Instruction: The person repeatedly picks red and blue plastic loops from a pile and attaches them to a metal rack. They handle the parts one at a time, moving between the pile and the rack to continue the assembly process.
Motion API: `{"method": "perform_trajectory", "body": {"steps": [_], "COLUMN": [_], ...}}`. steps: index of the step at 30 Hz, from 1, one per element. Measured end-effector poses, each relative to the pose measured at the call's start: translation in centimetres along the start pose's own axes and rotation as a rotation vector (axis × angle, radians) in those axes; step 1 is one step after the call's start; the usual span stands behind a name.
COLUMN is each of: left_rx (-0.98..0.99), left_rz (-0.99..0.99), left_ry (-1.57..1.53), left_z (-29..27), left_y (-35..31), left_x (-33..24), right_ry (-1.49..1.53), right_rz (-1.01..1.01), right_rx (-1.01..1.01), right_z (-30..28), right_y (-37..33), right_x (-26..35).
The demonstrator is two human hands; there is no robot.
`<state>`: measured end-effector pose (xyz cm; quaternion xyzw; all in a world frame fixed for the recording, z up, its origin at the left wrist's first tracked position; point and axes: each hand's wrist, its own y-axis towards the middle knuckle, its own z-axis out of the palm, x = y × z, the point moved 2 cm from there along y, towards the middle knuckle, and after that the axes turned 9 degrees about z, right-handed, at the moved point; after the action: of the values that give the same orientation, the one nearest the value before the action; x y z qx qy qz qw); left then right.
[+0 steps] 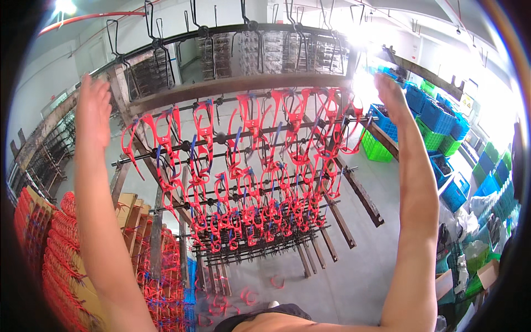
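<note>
Both my arms are raised on either side of a dark metal rack [238,84]. My left hand [95,108] is beside the rack's upper left corner, fingers stretched out and nothing seen in them. At the opposite end, my right hand [390,94] is up near the right corner post, its fingers extended against strong glare. Rows of curved red plastic parts [251,113], with openings and some blue bits, hang from horizontal black rods [265,130] at several levels below. Along the top runs a black rod with wire hooks [204,31]; no red parts hang on it.
Stacked red parts with cardboard sheets [66,249] stand at lower left. Blue crates [423,99] and green crates [377,146] are piled on the right. Metal bars [359,191] jut from the rack. Loose red pieces [249,297] lie on the floor [343,276].
</note>
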<state>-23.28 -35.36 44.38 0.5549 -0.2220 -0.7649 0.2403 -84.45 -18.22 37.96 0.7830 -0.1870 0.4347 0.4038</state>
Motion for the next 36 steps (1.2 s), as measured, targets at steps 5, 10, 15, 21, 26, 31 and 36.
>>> {"method": "perform_trajectory", "body": {"steps": [5,10,15,21,26,31,36], "left_rx": [0.080,0.119,0.937,0.327,0.003,-0.136,-0.264], "left_rz": [-0.251,0.097,-0.038,-0.526,-0.865,-1.028,-0.989], "left_ry": [-0.374,-0.465,-0.865,-0.376,-0.168,-0.082,-0.052], "left_z": [5.0,5.6,4.8,-0.2,-11.3,-16.9,-19.1], "left_y": [5.6,6.4,-7.7,-33.0,-41.5,-45.7,-47.1], "left_x": [-0.3,-4.4,-2.4,7.1,13.1,19.2,22.3], "right_ry": [0.337,0.248,1.407,1.063,0.823,0.544,0.531], "right_rz": [-0.542,-0.442,-0.295,0.654,1.104,1.274,1.229], "right_rx": [0.069,-0.479,0.105,-0.458,0.056,0.175,0.051], "right_z": [-2.3,-7.2,-12.8,-6.1,-0.7,3.0,7.1], "right_y": [6.7,-10.9,-31.2,-42.6,-44.3,-43.1,-44.9], "right_x": [8.4,15.5,0.6,-23.7,-24.6,-29.1,-31.9]}}
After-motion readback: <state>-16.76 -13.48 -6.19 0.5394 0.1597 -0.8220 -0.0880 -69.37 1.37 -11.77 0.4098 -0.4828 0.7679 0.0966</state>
